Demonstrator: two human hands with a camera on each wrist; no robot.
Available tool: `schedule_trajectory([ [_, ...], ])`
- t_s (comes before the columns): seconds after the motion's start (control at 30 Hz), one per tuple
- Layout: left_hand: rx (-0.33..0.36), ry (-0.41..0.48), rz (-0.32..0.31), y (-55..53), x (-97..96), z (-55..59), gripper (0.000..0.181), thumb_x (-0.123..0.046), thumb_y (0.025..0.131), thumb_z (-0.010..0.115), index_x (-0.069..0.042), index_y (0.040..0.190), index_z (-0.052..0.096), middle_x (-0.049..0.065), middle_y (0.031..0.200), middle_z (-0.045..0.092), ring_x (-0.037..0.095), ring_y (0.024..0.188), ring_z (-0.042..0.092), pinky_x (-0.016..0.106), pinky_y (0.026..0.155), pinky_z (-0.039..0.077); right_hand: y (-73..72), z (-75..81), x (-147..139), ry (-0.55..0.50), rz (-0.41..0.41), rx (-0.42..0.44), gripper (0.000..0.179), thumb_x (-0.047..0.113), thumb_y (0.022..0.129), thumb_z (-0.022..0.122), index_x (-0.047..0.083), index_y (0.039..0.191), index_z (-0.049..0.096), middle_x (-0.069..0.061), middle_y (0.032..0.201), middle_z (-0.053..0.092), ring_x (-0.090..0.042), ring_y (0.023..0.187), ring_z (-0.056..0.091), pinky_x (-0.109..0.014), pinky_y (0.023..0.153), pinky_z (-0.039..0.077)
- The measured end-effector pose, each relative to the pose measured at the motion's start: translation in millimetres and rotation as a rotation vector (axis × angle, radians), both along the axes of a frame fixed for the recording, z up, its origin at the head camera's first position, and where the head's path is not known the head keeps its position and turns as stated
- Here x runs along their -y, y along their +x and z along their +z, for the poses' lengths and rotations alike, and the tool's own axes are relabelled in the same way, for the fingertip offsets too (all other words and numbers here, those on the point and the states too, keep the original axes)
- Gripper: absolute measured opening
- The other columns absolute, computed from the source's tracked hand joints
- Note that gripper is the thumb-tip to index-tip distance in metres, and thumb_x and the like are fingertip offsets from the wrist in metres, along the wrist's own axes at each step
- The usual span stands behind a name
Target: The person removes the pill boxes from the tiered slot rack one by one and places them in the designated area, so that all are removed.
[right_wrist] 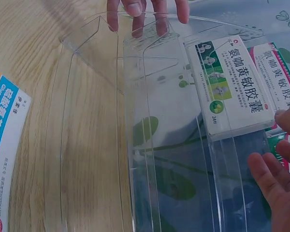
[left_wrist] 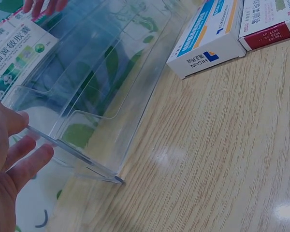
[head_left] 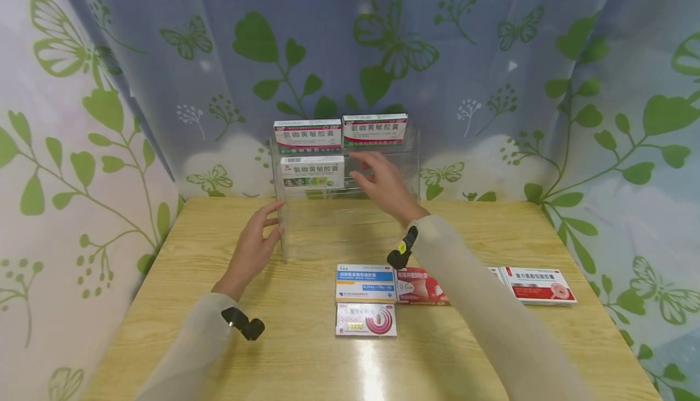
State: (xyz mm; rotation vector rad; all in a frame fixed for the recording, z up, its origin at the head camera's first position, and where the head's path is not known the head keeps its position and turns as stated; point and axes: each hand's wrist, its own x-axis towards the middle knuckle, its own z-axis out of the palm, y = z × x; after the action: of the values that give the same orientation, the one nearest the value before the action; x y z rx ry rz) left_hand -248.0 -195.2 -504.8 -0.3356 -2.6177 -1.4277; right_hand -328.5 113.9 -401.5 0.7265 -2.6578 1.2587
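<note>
A clear stepped plastic display rack [head_left: 322, 228] stands at the back of the table. Two red, white and green medicine boxes [head_left: 308, 135] sit side by side on its top tier. One white and green medicine box [right_wrist: 232, 87] leans on the tier below, at the left. Right beside that box is my right hand [head_left: 380, 183], thumb and fingers apart, with a fingertip close to the box's edge; contact cannot be told. My left hand [head_left: 256, 240] touches the rack's left side panel with spread, relaxed fingers [left_wrist: 31, 166].
Near the front lie a blue and white medicine box [head_left: 365, 284], a red one [head_left: 418, 285] partly behind my right forearm, and a white one with pink rings [head_left: 365, 320]. A red and white box [head_left: 540, 285] lies farther right. A patterned curtain [head_left: 328, 36] surrounds the wooden table [head_left: 180, 304].
</note>
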Motion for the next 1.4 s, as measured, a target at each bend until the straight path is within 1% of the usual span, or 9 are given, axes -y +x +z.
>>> schedule_trajectory([
  [0.2,-0.002,0.002,-0.003,-0.2,-2.3,1.5,0.06,-0.006,0.113,0.059,-0.022,0.167,0.041,0.015,0.172,0.04,0.043,0.143,0.058,0.063,0.102,0.062,-5.7,-5.7,10,0.013,-0.01,0.05,0.053,0.016,0.111,0.066,0.015,0.162,0.053,-0.011,0.158,0.058,-0.032,0.142,0.059,-0.044,0.115,0.058],
  [0.33,0.001,0.001,-0.003,-0.4,-2.3,1.2,0.06,-0.006,0.112,0.059,-0.022,0.167,0.041,0.015,0.173,0.039,0.043,0.143,0.058,0.064,0.102,0.062,-6.3,-6.5,16,-0.003,-0.024,0.022,0.046,0.016,0.109,0.069,0.013,0.154,0.06,-0.011,0.151,0.063,-0.029,0.138,0.062,-0.043,0.113,0.059],
  [0.47,0.002,0.004,-0.001,-0.7,-0.8,-0.4,0.06,-0.006,0.112,0.059,-0.022,0.167,0.041,0.014,0.173,0.039,0.042,0.143,0.058,0.064,0.101,0.062,-4.2,-2.7,23,-0.033,-0.039,0.024,0.037,0.02,0.109,0.071,0.012,0.144,0.064,-0.008,0.144,0.068,-0.027,0.134,0.066,-0.046,0.112,0.058],
  [0.67,-0.019,0.008,-0.006,-2.4,-2.5,-2.1,0.059,-0.004,0.112,0.059,-0.021,0.166,0.042,0.016,0.172,0.04,0.043,0.142,0.059,0.062,0.099,0.063,-2.2,-3.8,27,-0.088,-0.063,0.006,0.037,0.018,0.109,0.07,0.01,0.144,0.065,-0.009,0.139,0.07,-0.025,0.128,0.068,-0.045,0.109,0.06],
  [0.8,-0.029,0.005,-0.014,-1.7,-4.5,-1.7,0.06,-0.002,0.111,0.059,-0.021,0.166,0.042,0.016,0.172,0.041,0.044,0.141,0.059,0.062,0.099,0.063,-0.9,-2.2,23,-0.176,-0.081,-0.038,0.033,0.014,0.11,0.068,0.008,0.142,0.067,-0.012,0.138,0.068,-0.026,0.125,0.07,-0.041,0.106,0.063],
  [0.93,-0.033,0.002,-0.007,-1.2,-4.1,-1.7,0.061,-0.003,0.111,0.06,-0.022,0.166,0.043,0.015,0.171,0.042,0.043,0.14,0.06,0.064,0.1,0.063,3.8,6.6,11,-0.269,-0.102,-0.081,0.031,0.015,0.11,0.068,0.006,0.14,0.069,-0.013,0.136,0.069,-0.029,0.121,0.071,-0.043,0.101,0.065],
  [1.07,-0.032,0.007,-0.003,-1.4,-3.0,-1.5,0.06,-0.004,0.111,0.061,-0.022,0.166,0.043,0.014,0.171,0.042,0.043,0.14,0.06,0.063,0.101,0.063,13.8,15.4,-7,-0.315,-0.112,-0.076,0.031,0.018,0.11,0.068,0.008,0.14,0.069,-0.012,0.136,0.069,-0.03,0.122,0.071,-0.044,0.1,0.066],
  [1.23,-0.031,0.004,-0.006,-1.8,-1.6,-2.0,0.06,-0.004,0.112,0.059,-0.021,0.167,0.041,0.016,0.172,0.04,0.043,0.141,0.059,0.063,0.101,0.062,30.8,17.6,-38,-0.301,-0.123,-0.04,0.033,0.018,0.111,0.067,0.007,0.141,0.069,-0.013,0.137,0.068,-0.032,0.121,0.072,-0.041,0.1,0.066],
  [1.4,-0.022,-0.004,0.0,-0.1,-1.4,-1.5,0.06,-0.006,0.113,0.058,-0.022,0.167,0.04,0.016,0.172,0.04,0.043,0.142,0.059,0.065,0.103,0.061,51.3,8.0,-76,-0.232,-0.119,-0.012,0.034,0.018,0.111,0.067,0.005,0.143,0.068,-0.015,0.137,0.068,-0.032,0.118,0.073,-0.032,0.093,0.068],
])
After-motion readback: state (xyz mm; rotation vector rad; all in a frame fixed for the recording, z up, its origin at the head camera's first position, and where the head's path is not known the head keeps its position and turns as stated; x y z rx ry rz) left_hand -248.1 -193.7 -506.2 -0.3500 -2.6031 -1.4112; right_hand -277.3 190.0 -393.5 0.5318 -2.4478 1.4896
